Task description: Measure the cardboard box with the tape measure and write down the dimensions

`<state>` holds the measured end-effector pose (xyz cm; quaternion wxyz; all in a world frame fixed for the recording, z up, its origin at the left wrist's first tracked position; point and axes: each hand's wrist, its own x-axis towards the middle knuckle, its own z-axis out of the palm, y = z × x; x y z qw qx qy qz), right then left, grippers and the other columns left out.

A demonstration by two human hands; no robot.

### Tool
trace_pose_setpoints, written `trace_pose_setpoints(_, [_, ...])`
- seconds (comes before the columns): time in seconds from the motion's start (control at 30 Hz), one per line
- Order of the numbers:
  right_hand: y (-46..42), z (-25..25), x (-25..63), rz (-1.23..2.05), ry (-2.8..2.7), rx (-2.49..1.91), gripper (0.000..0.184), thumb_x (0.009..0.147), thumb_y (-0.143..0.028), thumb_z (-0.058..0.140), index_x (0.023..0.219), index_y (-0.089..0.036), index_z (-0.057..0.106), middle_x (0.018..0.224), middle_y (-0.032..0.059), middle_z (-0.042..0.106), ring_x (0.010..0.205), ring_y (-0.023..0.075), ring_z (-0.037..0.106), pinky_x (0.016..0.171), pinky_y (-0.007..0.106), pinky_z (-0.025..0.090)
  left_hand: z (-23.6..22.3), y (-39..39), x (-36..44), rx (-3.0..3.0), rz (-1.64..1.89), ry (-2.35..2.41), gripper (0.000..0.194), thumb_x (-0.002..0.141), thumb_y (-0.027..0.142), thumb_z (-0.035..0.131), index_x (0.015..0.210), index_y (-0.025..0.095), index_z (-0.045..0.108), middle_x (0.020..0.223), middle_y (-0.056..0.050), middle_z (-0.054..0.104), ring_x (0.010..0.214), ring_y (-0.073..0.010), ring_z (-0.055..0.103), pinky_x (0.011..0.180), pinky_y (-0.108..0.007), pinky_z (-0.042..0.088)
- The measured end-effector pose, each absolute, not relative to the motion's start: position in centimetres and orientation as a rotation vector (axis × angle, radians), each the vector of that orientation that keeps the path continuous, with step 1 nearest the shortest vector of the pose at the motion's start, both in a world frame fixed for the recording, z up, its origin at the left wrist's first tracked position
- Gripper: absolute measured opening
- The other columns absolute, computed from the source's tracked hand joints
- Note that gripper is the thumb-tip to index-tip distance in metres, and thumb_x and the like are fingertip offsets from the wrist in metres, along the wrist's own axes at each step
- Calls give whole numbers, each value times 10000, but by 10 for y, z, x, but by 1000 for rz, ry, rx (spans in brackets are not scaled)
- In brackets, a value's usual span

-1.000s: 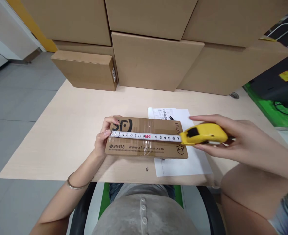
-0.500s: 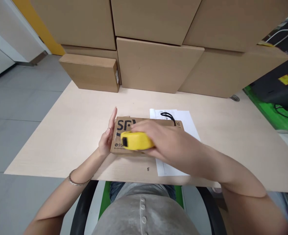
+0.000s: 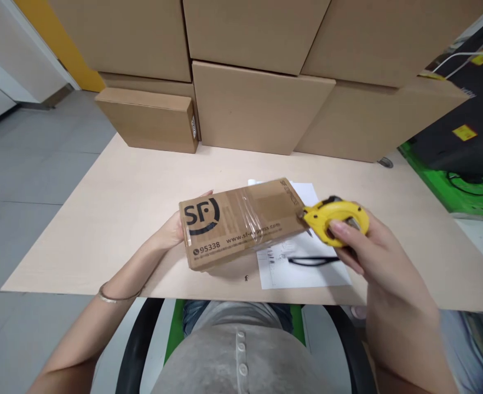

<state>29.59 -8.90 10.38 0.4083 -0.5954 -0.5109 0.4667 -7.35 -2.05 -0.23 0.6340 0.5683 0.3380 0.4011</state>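
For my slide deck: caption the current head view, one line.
Left hand holds the taped SF box by one end; right hand grips a yellow tape measure at the other.

Bright yellow, black-trimmed tape measure (image 3: pixel 320 216) in the right hand (image 3: pixel 379 254); left of that grip, a brown SF Express carton (image 3: pixel 241 221), bold black print; below the grip, black strap loop (image 3: pixel 329 259), white paper (image 3: pixel 303 280)!

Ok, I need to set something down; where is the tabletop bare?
Two bare patches on the table: left, between the small carton and the left hand; right, beyond the right hand and tape measure. The middle is crowded: the SF box partly over the paper.
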Motion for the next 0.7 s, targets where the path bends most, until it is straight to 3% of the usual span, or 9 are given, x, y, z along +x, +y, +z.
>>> trace_pose_setpoints(0.1, [-47, 119, 283, 1189, -1255, -1358, 376, 890, -550, 759, 892, -222, 576, 654, -65, 505, 381, 28, 249, 356, 238, 137, 4, -38, -60, 1400, 1173, 680, 1076, 687, 605, 930, 1621, 358, 457, 1667, -125, 512, 1541, -481, 444, 1253, -685, 387])
trace_pose_setpoints(0.2, [-4, 128, 271, 1248, -1269, -1219, 382, 841, -529, 783, 846, -228, 549, 651, -74, 475, 386, 23, 220, 361, 237, 110, 7, -66, -39, 1597, 1248, 631, 1356, 549, 494, 1033, 1667, 501, 265, 1809, -59, 235, 1657, -466, 194, 1325, -701, 202])
trace_pose_setpoints(0.27, [16, 128, 262, 1314, -1342, -1181, 376, 838, -523, 780, 832, -236, 536, 630, -81, 454, 387, 31, 214, 358, 241, 112, 6, -85, -24, 1637, 1183, 651, 1415, 616, 424, 1019, 1671, 567, 87, 1841, -20, 48, 1681, -442, 84, 1326, -714, 179])
trace_pose_setpoints(0.33, [28, 124, 254, 1367, -1445, -1177, 350, 862, -500, 766, 830, -237, 538, 610, -85, 437, 388, 39, 223, 359, 244, 111, 1, -102, -11, 1610, 1164, 684, 1355, 730, 434, 953, 1646, 613, -30, 1840, 11, -37, 1688, -417, 67, 1319, -726, 195])
trace_pose_setpoints(0.43, [34, 114, 246, 1423, -1566, -1191, 327, 907, -471, 735, 804, -224, 547, 598, -84, 435, 394, 39, 235, 363, 243, 114, -10, -114, -7, 1653, 1141, 750, 1329, 739, 473, 938, 1660, 590, -14, 1834, -9, -53, 1686, -437, 21, 1318, -731, 192])
trace_pose_setpoints(0.53, [34, 108, 246, 1475, -1550, -1184, 354, 892, -497, 747, 790, -216, 556, 611, -83, 450, 403, 35, 228, 369, 241, 135, -18, -108, -19, 1794, 1158, 773, 1384, 647, 627, 943, 1693, 510, 45, 1833, -44, -47, 1670, -487, -20, 1328, -738, 61])
trace_pose_setpoints(0.6, [32, 108, 248, 1402, -1523, -1177, 346, 849, -502, 794, 877, -205, 620, 674, -70, 514, 436, 39, 277, 389, 231, 178, -16, -95, -27, 1814, 1239, 758, 1255, 712, 802, 788, 1701, 484, 85, 1838, -29, -24, 1671, -478, 6, 1334, -718, 24])
trace_pose_setpoints(0.7, [24, 114, 247, 1167, -1611, -1139, 440, 781, -477, 874, 1083, -216, 687, 878, -17, 667, 607, 90, 516, 486, 225, 365, -2, -66, -29, 1659, 1366, 738, 885, 926, 881, 331, 1686, 432, 264, 1832, -5, 136, 1685, -403, 72, 1352, -653, 87])
